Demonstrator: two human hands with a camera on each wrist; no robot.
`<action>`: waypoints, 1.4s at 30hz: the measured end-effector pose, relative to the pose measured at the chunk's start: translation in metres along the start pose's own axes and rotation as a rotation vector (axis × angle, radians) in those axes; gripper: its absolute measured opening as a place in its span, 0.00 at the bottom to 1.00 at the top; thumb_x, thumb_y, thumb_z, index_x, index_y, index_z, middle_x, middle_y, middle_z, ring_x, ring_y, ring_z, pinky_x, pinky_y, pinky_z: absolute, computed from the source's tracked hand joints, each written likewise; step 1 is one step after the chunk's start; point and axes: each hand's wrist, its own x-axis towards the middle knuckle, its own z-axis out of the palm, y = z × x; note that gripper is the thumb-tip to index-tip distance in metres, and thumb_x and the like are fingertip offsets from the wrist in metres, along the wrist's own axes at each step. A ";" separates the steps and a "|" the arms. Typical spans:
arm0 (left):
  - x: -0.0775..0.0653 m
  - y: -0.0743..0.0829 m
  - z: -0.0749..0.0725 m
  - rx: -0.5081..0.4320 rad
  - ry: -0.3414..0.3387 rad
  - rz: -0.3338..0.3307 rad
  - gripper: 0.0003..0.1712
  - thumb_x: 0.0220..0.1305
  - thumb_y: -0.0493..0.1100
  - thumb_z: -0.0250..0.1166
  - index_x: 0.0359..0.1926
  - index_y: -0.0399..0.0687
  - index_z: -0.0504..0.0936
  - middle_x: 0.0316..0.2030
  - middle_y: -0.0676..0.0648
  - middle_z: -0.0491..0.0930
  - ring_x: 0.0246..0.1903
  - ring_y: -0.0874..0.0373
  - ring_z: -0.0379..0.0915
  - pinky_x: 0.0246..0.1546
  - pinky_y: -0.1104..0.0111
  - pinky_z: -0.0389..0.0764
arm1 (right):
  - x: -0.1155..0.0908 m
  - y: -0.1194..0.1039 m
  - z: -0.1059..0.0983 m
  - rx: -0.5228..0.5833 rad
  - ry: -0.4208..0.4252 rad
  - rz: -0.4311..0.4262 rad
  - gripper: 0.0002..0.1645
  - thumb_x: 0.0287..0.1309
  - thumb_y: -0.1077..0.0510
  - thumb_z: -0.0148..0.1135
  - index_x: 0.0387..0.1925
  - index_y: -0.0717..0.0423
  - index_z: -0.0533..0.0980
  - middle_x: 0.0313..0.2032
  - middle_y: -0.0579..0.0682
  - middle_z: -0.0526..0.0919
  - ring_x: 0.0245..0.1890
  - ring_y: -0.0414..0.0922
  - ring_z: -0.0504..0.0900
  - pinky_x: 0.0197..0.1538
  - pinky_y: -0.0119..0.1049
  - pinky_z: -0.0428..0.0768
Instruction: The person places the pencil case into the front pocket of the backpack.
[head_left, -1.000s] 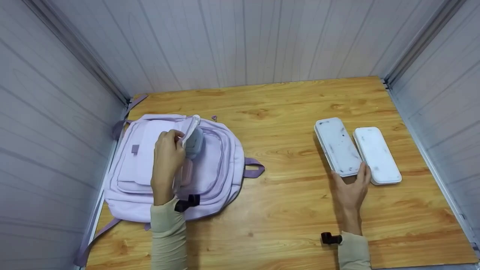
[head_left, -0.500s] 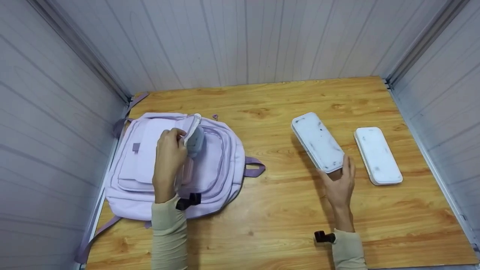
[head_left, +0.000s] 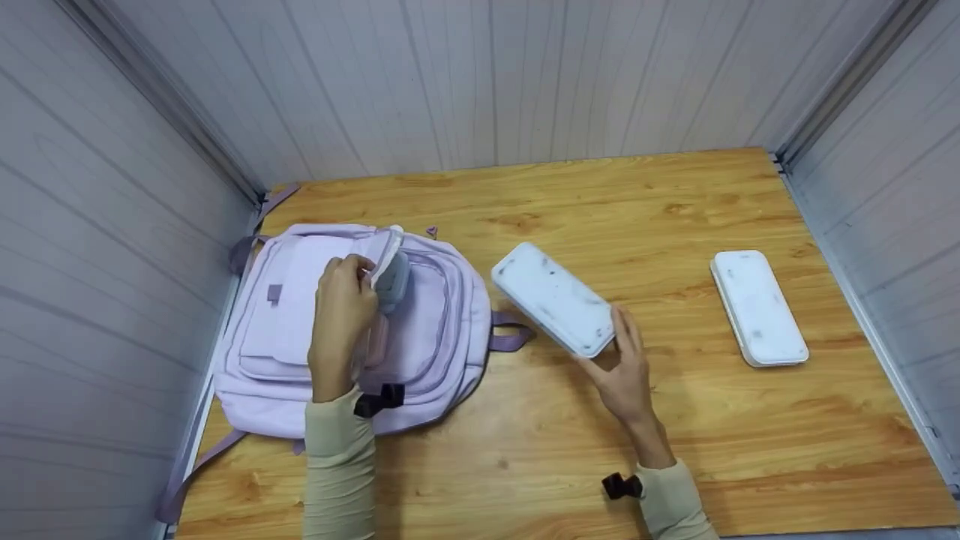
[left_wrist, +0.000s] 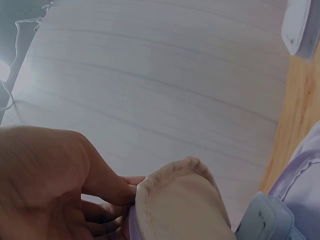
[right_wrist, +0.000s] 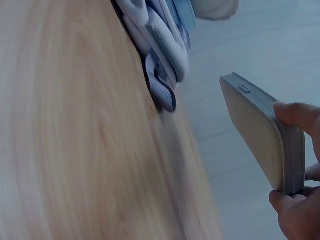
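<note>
A lilac backpack [head_left: 292, 315] lies on the table at the left, its front pocket unzipped. My left hand [head_left: 343, 315] pinches the edge of the pocket flap [left_wrist: 180, 200] and holds it up. Inside the pocket sit a blue-grey case [head_left: 394, 283] and a pink item [head_left: 376, 341], partly hidden by the flap and hand. My right hand [head_left: 624, 371] grips one end of a white pencil case [head_left: 555, 300] with dark smudges on its lid. In the right wrist view this case [right_wrist: 255, 132] is clear of the table, thumb on one side and fingers on the other.
A second white case [head_left: 759, 307] lies on the wooden table [head_left: 480, 480] at the right. Pale panel walls [head_left: 525, 75] close in the back and both sides. The backpack's top loop [head_left: 511, 334] reaches toward the held case; a strap [head_left: 199, 472] trails at the front left.
My right hand has carried the white pencil case left, away from the second case and close to the backpack, turning it further slantwise. The left hand keeps hold of the flap, nearly still.
</note>
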 end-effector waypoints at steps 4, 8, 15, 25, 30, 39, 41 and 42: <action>0.000 0.001 0.000 0.005 -0.010 -0.004 0.13 0.63 0.32 0.52 0.45 0.33 0.79 0.39 0.36 0.75 0.41 0.42 0.72 0.46 0.52 0.72 | -0.005 -0.003 0.014 -0.016 -0.067 -0.042 0.55 0.40 0.64 0.76 0.69 0.65 0.58 0.69 0.64 0.59 0.69 0.59 0.59 0.65 0.18 0.51; 0.000 0.001 0.001 0.011 -0.005 -0.001 0.13 0.63 0.32 0.52 0.45 0.33 0.79 0.40 0.35 0.76 0.42 0.41 0.73 0.47 0.51 0.72 | -0.008 -0.007 0.026 0.012 -0.124 -0.084 0.57 0.39 0.59 0.78 0.69 0.63 0.58 0.68 0.62 0.61 0.69 0.56 0.60 0.66 0.19 0.52; 0.000 0.001 0.001 0.017 -0.002 0.007 0.13 0.63 0.31 0.52 0.45 0.32 0.79 0.39 0.35 0.75 0.42 0.40 0.73 0.47 0.51 0.72 | -0.015 -0.019 0.048 0.070 -0.198 -0.142 0.57 0.36 0.59 0.79 0.68 0.66 0.59 0.67 0.63 0.62 0.68 0.58 0.61 0.68 0.23 0.52; -0.001 0.002 -0.002 0.030 0.003 0.016 0.13 0.63 0.32 0.51 0.44 0.32 0.79 0.39 0.34 0.76 0.43 0.39 0.73 0.47 0.50 0.72 | -0.024 -0.036 0.075 0.060 -0.298 -0.264 0.53 0.45 0.51 0.75 0.69 0.62 0.59 0.69 0.60 0.61 0.69 0.57 0.61 0.70 0.33 0.57; 0.000 0.002 -0.002 0.033 0.000 0.011 0.13 0.63 0.31 0.51 0.45 0.31 0.79 0.40 0.34 0.76 0.43 0.39 0.73 0.47 0.51 0.72 | -0.024 -0.043 0.090 0.067 -0.348 -0.303 0.52 0.46 0.50 0.74 0.69 0.63 0.59 0.69 0.60 0.61 0.69 0.55 0.61 0.69 0.42 0.60; 0.000 0.003 -0.001 0.041 -0.003 0.002 0.13 0.63 0.32 0.51 0.44 0.32 0.79 0.41 0.34 0.76 0.44 0.38 0.74 0.47 0.50 0.73 | -0.019 -0.049 0.115 0.024 -0.449 -0.296 0.53 0.47 0.52 0.73 0.70 0.62 0.56 0.69 0.64 0.59 0.69 0.53 0.60 0.67 0.47 0.64; 0.000 0.004 -0.001 0.043 -0.009 0.002 0.13 0.63 0.32 0.51 0.44 0.32 0.79 0.41 0.33 0.76 0.44 0.38 0.74 0.47 0.49 0.73 | -0.015 -0.049 0.119 0.019 -0.461 -0.311 0.53 0.47 0.53 0.73 0.70 0.63 0.56 0.69 0.64 0.59 0.69 0.53 0.61 0.67 0.45 0.65; 0.000 0.004 -0.001 0.044 -0.011 0.002 0.13 0.63 0.32 0.51 0.44 0.32 0.79 0.41 0.33 0.76 0.44 0.38 0.74 0.47 0.49 0.73 | -0.014 -0.050 0.121 0.019 -0.465 -0.319 0.53 0.48 0.53 0.73 0.70 0.63 0.56 0.69 0.64 0.58 0.69 0.53 0.62 0.66 0.45 0.66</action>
